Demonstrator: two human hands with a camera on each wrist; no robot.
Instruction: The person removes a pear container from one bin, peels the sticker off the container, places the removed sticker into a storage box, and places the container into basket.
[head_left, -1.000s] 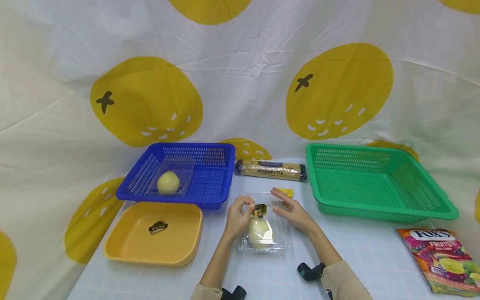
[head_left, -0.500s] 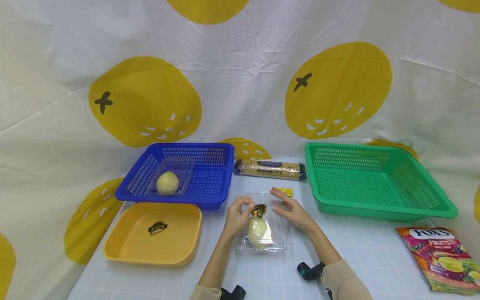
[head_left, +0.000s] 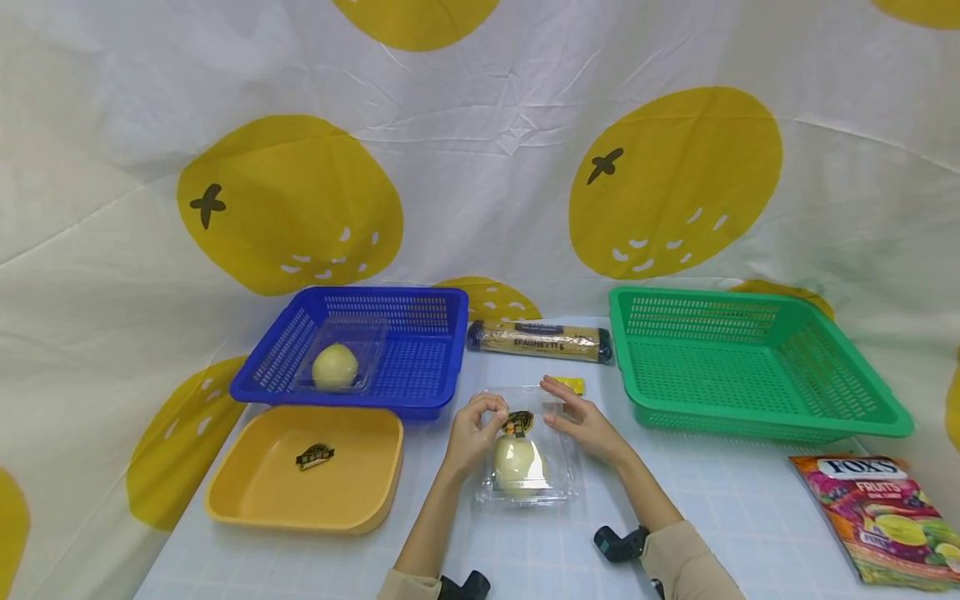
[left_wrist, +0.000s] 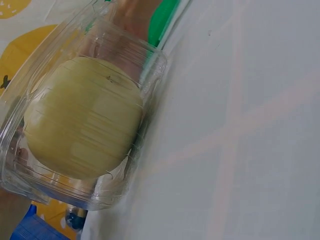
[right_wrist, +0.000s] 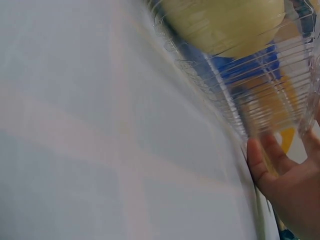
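Nothing had shifted since a moment earlier: both hands stayed on the clear plastic clamshell box point(head_left: 527, 454) holding a pale yellow round fruit point(head_left: 516, 463) on the white worktop point(head_left: 720, 517). Left hand point(head_left: 474, 433) fingers curled, pinching the black-and-gold sticker point(head_left: 519, 422) on the lid. Right hand point(head_left: 585, 421) fingers lay straight and slightly spread against the box's far side, opposite the left fingers.

Clamshell point(head_left: 527, 467) between baskets point(head_left: 360, 350), before spaghetti point(head_left: 542, 340)
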